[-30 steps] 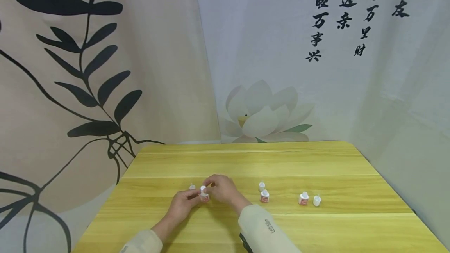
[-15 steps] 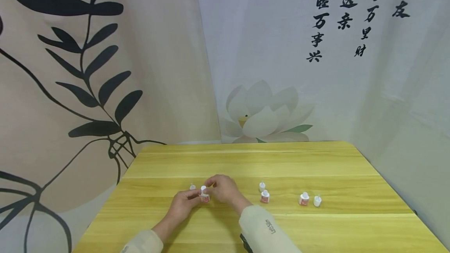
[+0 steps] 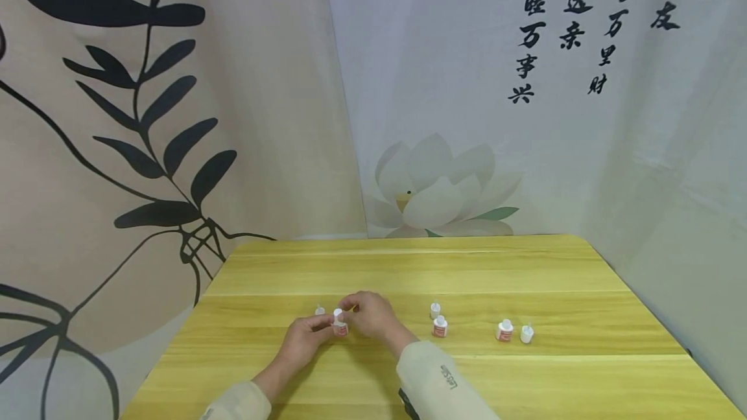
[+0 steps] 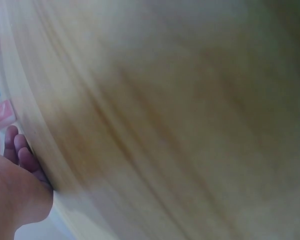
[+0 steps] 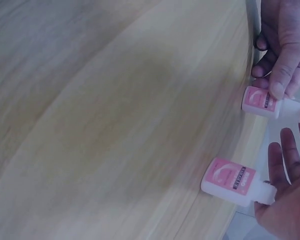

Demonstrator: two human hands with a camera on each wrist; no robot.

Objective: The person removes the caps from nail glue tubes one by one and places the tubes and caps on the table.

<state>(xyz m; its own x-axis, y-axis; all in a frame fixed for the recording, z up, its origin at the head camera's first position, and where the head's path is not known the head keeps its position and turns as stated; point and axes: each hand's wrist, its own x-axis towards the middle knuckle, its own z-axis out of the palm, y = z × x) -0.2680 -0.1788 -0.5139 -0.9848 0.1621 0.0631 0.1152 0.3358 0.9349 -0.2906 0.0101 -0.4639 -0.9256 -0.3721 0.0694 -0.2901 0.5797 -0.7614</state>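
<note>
My left hand [image 3: 306, 337] pinches a small white glue bottle [image 3: 341, 328] with a pink label, thumb on its front in the right wrist view. The bottle is upright. At its white top are the bent fingertips of my right hand [image 3: 370, 313], thumb and index finger close together; the exact contact is partly hidden. In the right wrist view the other fingers of that hand are loosely extended, near a second glue bottle [image 5: 229, 181]. Just behind the held bottle stands a small white cap [image 3: 320, 310] with a thin spike pointing up.
To the right on the wooden table [image 3: 408, 264] stand a middle glue bottle [image 3: 439, 326] with a spiked cap [image 3: 435, 310] behind it, and a right-hand glue bottle [image 3: 504, 330] with a spiked cap [image 3: 527, 334] beside it. A printed curtain [image 3: 280, 115] hangs behind the table.
Both hands stay in place on the bottle, with barely visible movement of the right fingers. The other bottles and caps stand as before.
</note>
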